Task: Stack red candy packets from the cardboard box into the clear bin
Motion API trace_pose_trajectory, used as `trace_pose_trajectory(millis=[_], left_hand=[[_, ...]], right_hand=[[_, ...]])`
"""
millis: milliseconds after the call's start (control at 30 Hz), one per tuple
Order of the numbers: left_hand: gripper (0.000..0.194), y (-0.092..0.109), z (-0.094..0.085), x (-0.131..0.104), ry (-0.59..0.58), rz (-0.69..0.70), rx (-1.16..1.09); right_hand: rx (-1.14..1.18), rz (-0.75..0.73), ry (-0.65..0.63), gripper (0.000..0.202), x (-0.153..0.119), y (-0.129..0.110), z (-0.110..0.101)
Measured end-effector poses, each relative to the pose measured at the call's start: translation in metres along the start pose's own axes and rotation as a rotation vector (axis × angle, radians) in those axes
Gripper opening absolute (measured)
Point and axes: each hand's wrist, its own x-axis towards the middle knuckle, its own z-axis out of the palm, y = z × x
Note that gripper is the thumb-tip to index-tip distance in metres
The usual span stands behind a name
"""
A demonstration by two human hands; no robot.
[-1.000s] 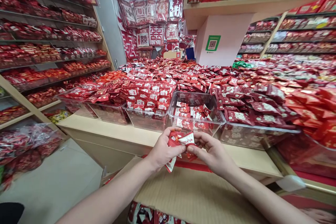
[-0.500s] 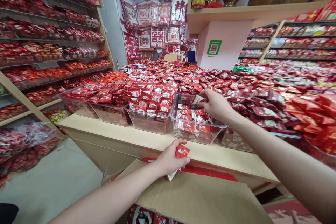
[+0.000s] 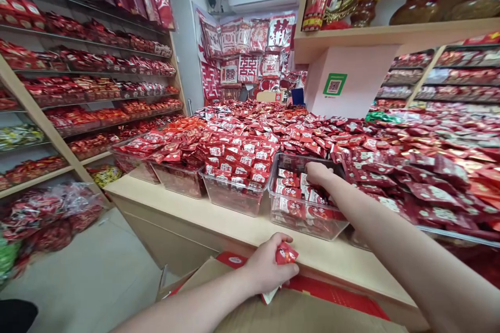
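My left hand (image 3: 269, 265) is closed around a small red candy packet (image 3: 286, 254); a pale corner of packaging sticks out below the fingers. It is above the cardboard box (image 3: 312, 312), in front of the counter edge. My right hand (image 3: 322, 174) reaches down into a clear plastic bin (image 3: 308, 226), its fingers curled. Its fingertips, and anything between them, are hidden. Red-and-white packets (image 3: 289, 192) stand in rows in the front of this bin, just left of and below that hand.
Left of the bin, another clear bin (image 3: 234, 197) is heaped with red packets. Dark red packets (image 3: 441, 187) pile up at right. The wooden counter (image 3: 175, 200) runs along the front. A wooden shelf (image 3: 351, 36) overhangs at upper right. Bagged packets (image 3: 50, 213) lie on the floor at left.
My right hand has gone from the bin's rim, where it held a packet, down into the bin. My left hand keeps its packet. The view has shifted, so the scene sits lower and further right.
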Motion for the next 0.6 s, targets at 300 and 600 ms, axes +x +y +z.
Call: trace_pose_trajectory(millis=[300,600], left_hand=[[0.062,0.002,-0.002,-0.004,0.013,-0.022,0.046],[0.063,-0.003,-0.002,-0.004,-0.036,0.04,-0.032]], right_hand=[[-0.048,-0.084,0.046,0.032,-0.008,0.0,0.006],[-0.082,-0.103,0.138,0.03,-0.014,-0.001,0.007]])
